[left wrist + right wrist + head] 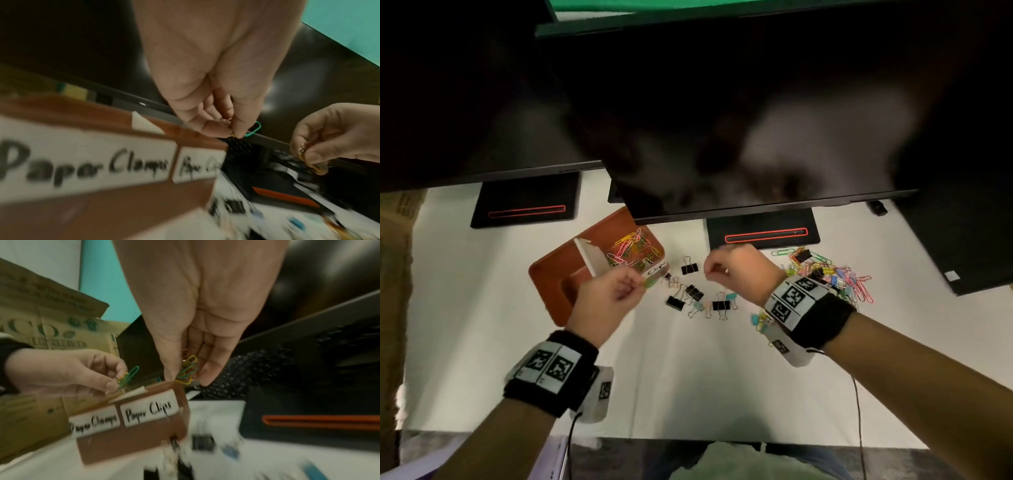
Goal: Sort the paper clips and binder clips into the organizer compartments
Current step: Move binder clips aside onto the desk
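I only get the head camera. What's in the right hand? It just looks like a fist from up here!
Observer: The right hand pinches a bunch of paper clips, yellow, green and red.
Operator: And the left one?
Observer: The left hand pinches a green paper clip with a yellow one.
Operator: What do the stickers on the brown box say?
Observer: On the organizer, the left label reads "Paper Clamps", the right label "Paper Clips".
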Motion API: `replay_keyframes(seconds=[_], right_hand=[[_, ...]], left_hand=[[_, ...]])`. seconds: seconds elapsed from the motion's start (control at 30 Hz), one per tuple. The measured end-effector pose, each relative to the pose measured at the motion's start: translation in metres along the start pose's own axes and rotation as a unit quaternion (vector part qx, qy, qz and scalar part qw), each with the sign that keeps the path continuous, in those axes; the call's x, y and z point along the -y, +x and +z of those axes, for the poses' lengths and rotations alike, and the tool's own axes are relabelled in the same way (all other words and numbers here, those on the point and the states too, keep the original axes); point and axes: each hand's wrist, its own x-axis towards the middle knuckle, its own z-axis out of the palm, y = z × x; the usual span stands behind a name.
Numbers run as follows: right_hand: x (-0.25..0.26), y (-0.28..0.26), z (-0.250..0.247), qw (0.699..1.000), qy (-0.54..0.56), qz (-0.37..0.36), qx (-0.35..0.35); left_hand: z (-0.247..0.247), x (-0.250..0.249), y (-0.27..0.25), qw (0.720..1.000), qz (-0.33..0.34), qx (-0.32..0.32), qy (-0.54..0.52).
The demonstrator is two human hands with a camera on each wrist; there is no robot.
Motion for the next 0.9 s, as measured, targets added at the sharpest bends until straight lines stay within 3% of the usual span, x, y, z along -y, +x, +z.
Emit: replay_keyframes(seconds=[0.1, 0.27, 0.33, 0.43, 0.57, 0.73, 0.9], right_hand=[[0.034, 0.043, -0.002, 0.997, 0.053, -0.032, -0.046], [0.07, 0.099, 0.024, 0.995, 0.097, -0.012, -0.03], [0.071, 0.103, 0.03, 0.995, 0.102, 0.006, -0.005], [0.06, 0.088, 0.028, 0.99, 0.138, -0.001, -0.024], [0.026, 0.05, 0.019, 0.986, 0.142, -0.009, -0.085], [-0.03, -0.006, 0.009, 0.994, 0.075, 0.052, -0.057], [-0.091, -0.049, 0.003, 0.986, 0.008, 0.13, -0.104]], left_hand=[[-0.022, 0.001, 0.02, 0.997, -0.055, -0.058, -0.01], [-0.024, 0.002, 0.032, 0.991, -0.119, -0.044, 0.03], [-0.023, 0.001, 0.026, 0.992, -0.101, -0.037, 0.058], [-0.018, -0.001, 0.007, 0.997, -0.015, -0.055, 0.058], [0.007, -0.004, -0.017, 0.998, 0.036, 0.041, 0.026], [0.06, -0.014, -0.019, 0.984, 0.074, 0.161, 0.03], [0.111, -0.039, -0.004, 0.969, 0.125, 0.205, 0.06]])
